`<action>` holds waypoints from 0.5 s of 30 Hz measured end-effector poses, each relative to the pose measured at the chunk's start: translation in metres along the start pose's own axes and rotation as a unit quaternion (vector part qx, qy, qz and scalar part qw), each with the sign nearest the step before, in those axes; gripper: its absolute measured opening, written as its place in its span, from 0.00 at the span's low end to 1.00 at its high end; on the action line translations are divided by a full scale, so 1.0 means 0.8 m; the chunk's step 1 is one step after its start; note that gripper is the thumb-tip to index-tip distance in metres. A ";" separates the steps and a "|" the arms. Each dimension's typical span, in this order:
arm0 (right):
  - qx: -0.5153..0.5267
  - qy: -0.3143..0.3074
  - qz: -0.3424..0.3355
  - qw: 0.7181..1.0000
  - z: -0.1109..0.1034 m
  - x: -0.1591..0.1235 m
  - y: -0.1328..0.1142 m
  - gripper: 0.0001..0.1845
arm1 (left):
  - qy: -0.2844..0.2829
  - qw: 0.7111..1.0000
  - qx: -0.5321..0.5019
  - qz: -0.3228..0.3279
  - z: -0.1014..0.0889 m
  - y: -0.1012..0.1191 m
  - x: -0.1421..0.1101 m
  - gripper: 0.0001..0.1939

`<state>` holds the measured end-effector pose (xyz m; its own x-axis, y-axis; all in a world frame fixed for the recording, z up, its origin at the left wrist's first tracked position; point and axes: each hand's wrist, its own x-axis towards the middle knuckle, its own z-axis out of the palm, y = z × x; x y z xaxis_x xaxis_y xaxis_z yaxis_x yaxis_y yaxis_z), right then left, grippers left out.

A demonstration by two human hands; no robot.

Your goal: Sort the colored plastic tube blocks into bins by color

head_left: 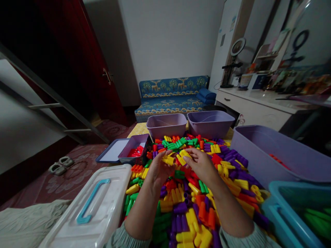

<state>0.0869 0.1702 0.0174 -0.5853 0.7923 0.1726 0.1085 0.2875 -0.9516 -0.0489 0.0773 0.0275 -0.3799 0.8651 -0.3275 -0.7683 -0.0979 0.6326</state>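
Plastic blocks [178, 195] in yellow, purple, green, red and orange lie heaped over most of the table [139, 129], loose and clustered. Working down in size from my remote seat: patterned blue sofa [173, 91] beyond the far edge. Large purple bin [258, 162] at right, a red strip [279, 161] inside. White lidded box [100, 210] near left, its blue handle [90, 196] lying on top. Teal tub [284, 206] near right, green pieces [318, 218] within. Two smaller purple bins, left one [167, 131] and right one [209, 125], stand side by side along the far end. Open tin [137, 160] at left holds red pieces [137, 151].

Both hands are raised over the middle of the heap. Left hand [161, 165]: thumb and fingers closed on a yellow block [168, 160]. Right hand [197, 159]: fingertips pinching yellow pieces [182, 156] just beside it; with the fingers overlapping, I cannot count them surely.
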 end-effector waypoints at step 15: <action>-0.323 0.029 0.016 0.946 -0.015 0.005 0.015 0.14 | 0.088 0.577 0.778 0.231 -0.016 -0.001 -0.005 0.14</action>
<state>0.0952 0.1833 0.0100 -0.5302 0.8289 0.1787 0.6039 0.5171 -0.6065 -0.0530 0.0675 0.0192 -0.5115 0.8464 0.1481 0.7768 0.3818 0.5007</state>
